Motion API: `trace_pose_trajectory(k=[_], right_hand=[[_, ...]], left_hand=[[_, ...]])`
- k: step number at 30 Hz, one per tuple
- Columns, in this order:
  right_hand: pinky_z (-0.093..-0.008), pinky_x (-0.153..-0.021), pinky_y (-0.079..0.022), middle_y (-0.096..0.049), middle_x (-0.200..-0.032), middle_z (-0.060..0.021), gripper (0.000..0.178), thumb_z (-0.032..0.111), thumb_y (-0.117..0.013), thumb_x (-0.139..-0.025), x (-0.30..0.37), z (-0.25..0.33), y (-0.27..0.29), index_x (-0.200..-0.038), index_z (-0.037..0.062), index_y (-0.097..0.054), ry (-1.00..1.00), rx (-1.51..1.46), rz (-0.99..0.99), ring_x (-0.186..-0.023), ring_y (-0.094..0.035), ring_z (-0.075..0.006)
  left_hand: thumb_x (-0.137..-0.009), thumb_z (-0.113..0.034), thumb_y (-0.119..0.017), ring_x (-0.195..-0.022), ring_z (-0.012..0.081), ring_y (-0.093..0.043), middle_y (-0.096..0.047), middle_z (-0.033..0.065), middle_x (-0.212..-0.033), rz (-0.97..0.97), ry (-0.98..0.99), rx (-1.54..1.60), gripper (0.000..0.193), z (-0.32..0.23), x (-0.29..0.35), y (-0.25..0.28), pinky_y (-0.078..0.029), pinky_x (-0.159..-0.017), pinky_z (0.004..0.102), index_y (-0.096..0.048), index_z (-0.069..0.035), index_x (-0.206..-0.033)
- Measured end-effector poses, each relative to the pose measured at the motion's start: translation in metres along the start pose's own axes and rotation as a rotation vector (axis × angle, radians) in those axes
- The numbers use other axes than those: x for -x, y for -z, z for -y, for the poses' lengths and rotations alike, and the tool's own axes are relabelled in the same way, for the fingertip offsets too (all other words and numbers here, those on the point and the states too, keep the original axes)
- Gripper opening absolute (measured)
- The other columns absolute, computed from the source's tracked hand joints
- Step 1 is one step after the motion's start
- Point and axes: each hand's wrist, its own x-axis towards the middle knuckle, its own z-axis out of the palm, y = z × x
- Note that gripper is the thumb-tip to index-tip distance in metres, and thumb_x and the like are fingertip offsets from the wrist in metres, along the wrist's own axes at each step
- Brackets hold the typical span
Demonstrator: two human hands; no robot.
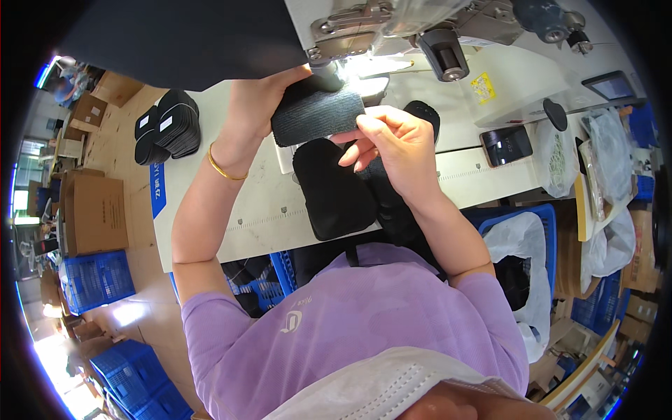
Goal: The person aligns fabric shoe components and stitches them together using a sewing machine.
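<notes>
Left hand (253, 105) and right hand (392, 143) both grip a dark ribbed fabric piece (316, 112) beneath the sewing machine (392, 28); black pieces (334, 189) lie below the hands.

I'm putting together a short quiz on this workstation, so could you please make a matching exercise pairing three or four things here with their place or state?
Things:
1. dark fabric strip
2. stack of black insoles
3. gold bangle
4. blue crate

Places:
A. on the floor, left of the table
B. held between both hands
C. around the left wrist
D. on the table's far left end

Pairs: 1-B, 2-D, 3-C, 4-A
</notes>
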Motion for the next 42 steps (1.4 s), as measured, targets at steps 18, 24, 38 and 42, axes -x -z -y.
trace_pose_trajectory(k=[18,24,38,42], right_hand=[[-0.024,-0.064,-0.056,-0.072,-0.085,-0.0116,0.022,0.011,-0.056,-0.098,0.001,-0.009,-0.007,-0.109,-0.0054,-0.064,0.056,0.163,-0.058,-0.073,-0.071,-0.0164],[-0.0258,-0.085,-0.054,-0.069,-0.103,-0.0089,0.028,0.011,-0.057,-0.096,0.007,-0.025,-0.017,-0.118,-0.0042,-0.063,0.106,-0.125,-0.07,-0.094,-0.065,-0.0117],[-0.0444,-0.109,-0.042,-0.051,-0.136,-0.0235,0.048,0.003,-0.043,-0.096,0.021,-0.026,-0.026,-0.14,-0.0125,-0.038,0.036,-0.305,0.091,-0.128,-0.052,-0.0288],[-0.0438,-0.11,-0.042,-0.051,-0.137,-0.0226,0.049,0.001,-0.043,-0.094,0.024,-0.027,-0.029,-0.142,-0.0116,-0.036,0.038,-0.308,0.087,-0.129,-0.051,-0.0281]], left_hand=[[-0.07,-0.009,-0.084,-0.095,0.0218,-0.059,-0.065,0.0057,-0.1,0.066,-0.775,-0.752,0.029,-0.018,0.053,-0.017,-0.05,-0.075,0.0304,-0.071,-0.002,-0.095],[-0.072,-0.008,-0.08,-0.084,0.0253,-0.064,-0.068,0.009,-0.098,0.228,-0.833,-0.819,0.027,-0.011,0.055,-0.012,-0.053,-0.074,0.0321,-0.071,-0.002,-0.097],[-0.071,0.0,-0.07,-0.087,0.0259,-0.067,-0.068,0.0093,-0.098,0.213,-0.991,-0.998,0.028,-0.013,0.064,-0.019,-0.057,-0.067,0.0327,-0.067,0.0,-0.099],[-0.064,-0.002,-0.068,-0.09,0.0244,-0.068,-0.068,0.0096,-0.098,0.149,-1.046,-1.081,0.036,-0.007,0.065,-0.022,-0.058,-0.069,0.0323,-0.068,0.0,-0.099]])
